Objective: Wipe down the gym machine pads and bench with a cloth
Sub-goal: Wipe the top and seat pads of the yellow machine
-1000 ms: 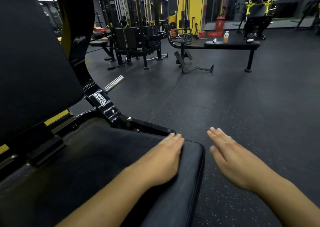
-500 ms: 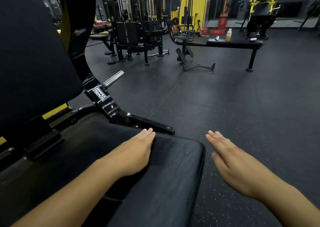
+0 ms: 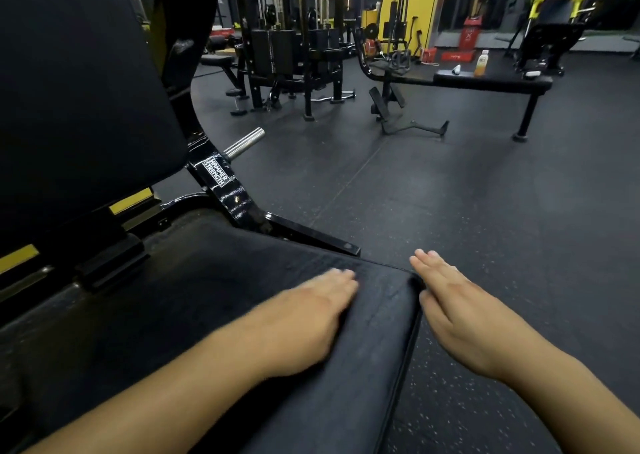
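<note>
Leaning over the machine, the person is laying the left hand (image 3: 304, 318) flat on the black seat pad (image 3: 194, 315), fingers straight and grasping nothing; the hand is blurring as if it is sliding. The right hand (image 3: 460, 318) is hovering just beside the pad's front corner, over the rubber floor (image 3: 450, 211), also flat and holding nothing. No cloth is showing anywhere, so where it lies I cannot tell. Judging by that, the wiping is looking barely begun: the seat pad is getting only a bare palm, and the back pad (image 3: 79, 100) and the flat bench (image 3: 491, 81) across the room, with a bottle (image 3: 481, 63) standing on it, are both waiting. Compared with half a second ago, the left hand is sitting closer to the pad's front edge, while the right hand is keeping much the same place.
</note>
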### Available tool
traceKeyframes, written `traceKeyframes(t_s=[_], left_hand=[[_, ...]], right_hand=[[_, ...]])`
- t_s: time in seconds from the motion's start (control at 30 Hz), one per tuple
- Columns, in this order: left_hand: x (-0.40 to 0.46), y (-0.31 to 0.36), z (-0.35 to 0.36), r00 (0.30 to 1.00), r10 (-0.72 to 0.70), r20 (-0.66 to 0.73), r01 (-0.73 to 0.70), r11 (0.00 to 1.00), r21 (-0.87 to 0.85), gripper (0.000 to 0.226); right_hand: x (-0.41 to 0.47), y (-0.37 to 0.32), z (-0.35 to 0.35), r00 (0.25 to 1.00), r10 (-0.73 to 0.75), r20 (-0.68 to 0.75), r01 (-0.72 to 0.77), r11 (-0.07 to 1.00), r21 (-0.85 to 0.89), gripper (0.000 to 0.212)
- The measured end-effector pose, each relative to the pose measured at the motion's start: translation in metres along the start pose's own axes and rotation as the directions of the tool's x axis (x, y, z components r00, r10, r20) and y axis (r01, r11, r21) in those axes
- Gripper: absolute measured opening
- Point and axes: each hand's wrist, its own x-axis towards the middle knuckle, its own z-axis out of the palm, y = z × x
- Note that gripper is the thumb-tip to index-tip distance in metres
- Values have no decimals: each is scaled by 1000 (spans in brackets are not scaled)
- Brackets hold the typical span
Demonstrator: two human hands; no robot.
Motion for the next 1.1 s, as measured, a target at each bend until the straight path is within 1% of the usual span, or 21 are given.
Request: traceKeyframes(t_s=[0.03,0.1,0.13,0.17,0.23,0.3,0.4,0.5,0.57,0.6,0.63,0.7,0.73,0.8,0.87,0.93,0.97,1.03,1.1], left_hand=[[-10,-26,-3,996,-84,0,84,996,15,64],[-31,-75,-10,965,-261,-17,261,965,4,60],[-38,-92,-12,943,-331,-32,331,944,-20,58],[-42,-99,-12,930,-365,-45,364,931,-33,56],[-38,-84,-10,937,-339,-82,339,941,-14,55],[-29,-46,-6,970,-225,-91,224,974,-18,58],[-26,17,-2,999,-14,-44,13,999,-31,63],[-44,47,0,990,137,-8,-138,988,-63,64],[-63,48,-6,979,201,-12,-201,980,-7,64],[-72,43,-9,979,205,-8,-205,979,4,64],[-81,31,-11,987,163,3,-163,987,-9,64],[-98,-9,-17,1000,-9,29,10,999,-31,65],[-106,-35,-22,993,-110,36,110,994,3,65],[-125,-83,-26,954,-300,-8,300,954,-10,60],[-134,-101,-28,913,-405,-52,402,914,-53,58],[-129,-86,-22,913,-398,-85,396,917,-43,59],[-124,-71,-17,927,-359,-107,356,933,-52,60],[-115,-26,-10,956,-270,-110,259,960,-110,61],[-114,18,-4,986,-135,-98,121,983,-135,63]], right_hand=[[0,-1,1,1000,-7,10,7,1000,-2,58],[-2,-2,4,999,-11,31,11,1000,-3,58],[-3,-3,4,999,-12,37,12,1000,-2,58],[-4,-5,5,999,-13,42,13,1000,-4,58],[-4,-6,6,998,-21,54,22,1000,-21,59],[-3,-7,8,998,-25,62,27,999,-36,59],[-1,-11,7,997,-25,72,28,999,-41,58],[1,-18,9,996,-41,83,45,998,-43,58],[3,-24,11,994,-57,96,60,998,-27,59],[4,-27,13,993,-66,102,68,997,-22,60],[5,-29,15,992,-75,106,77,997,-23,62],[5,-33,18,990,-91,105,95,995,-31,65],[4,-36,18,989,-98,107,102,994,-34,66],[2,-41,18,987,-107,120,112,993,-39,66],[0,-45,20,985,-109,130,118,991,-60,65],[-1,-47,21,986,-107,129,119,989,-90,64],[-1,-47,21,986,-106,129,119,988,-102,65],[-1,-48,22,986,-101,130,115,988,-105,65],[-2,-48,25,987,-104,119,115,989,-95,66]])
